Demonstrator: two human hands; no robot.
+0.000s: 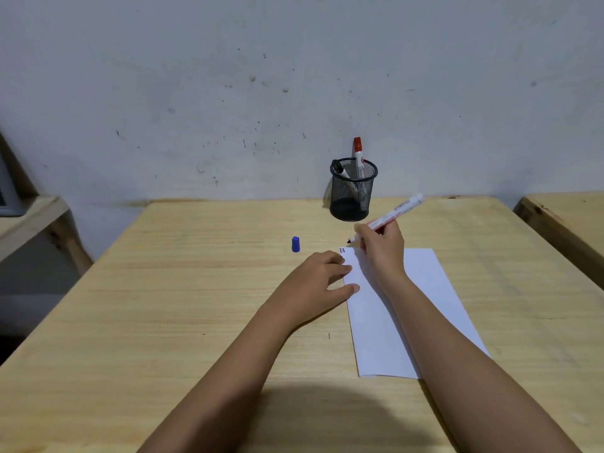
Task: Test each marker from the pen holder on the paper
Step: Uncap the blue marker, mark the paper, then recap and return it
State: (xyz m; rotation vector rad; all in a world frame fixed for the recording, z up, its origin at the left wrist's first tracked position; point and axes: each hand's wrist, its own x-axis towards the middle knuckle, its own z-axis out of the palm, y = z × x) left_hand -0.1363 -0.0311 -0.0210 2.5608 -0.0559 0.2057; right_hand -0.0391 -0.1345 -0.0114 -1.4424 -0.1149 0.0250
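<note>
I'm partway through, judging by the paper (405, 308): its far left corner carries a small stack of short strokes (342, 250), red and dark, so I take it at least two markers have been tried. My right hand (380, 248) is closed around a white-barrelled marker (395, 212), uncapped, its dark tip just off that same corner of the sheet, barrel slanting up toward the table's far right. I can't tell whether the tip touches anything. My left hand (322, 273) lies flat, fingers spread, pinning the paper's left edge and holding nothing.

A blue cap (295, 244) stands alone on the bare wood left of the sheet, so I judge this is the blue marker and its stroke is the one in hand. The black mesh pen holder (352, 191) sits by the table's (163, 289) far edge against the wall, holding a red-capped marker (358, 155) upright and a black-capped one (339, 170) leaning. Capping and returning this marker remains.
</note>
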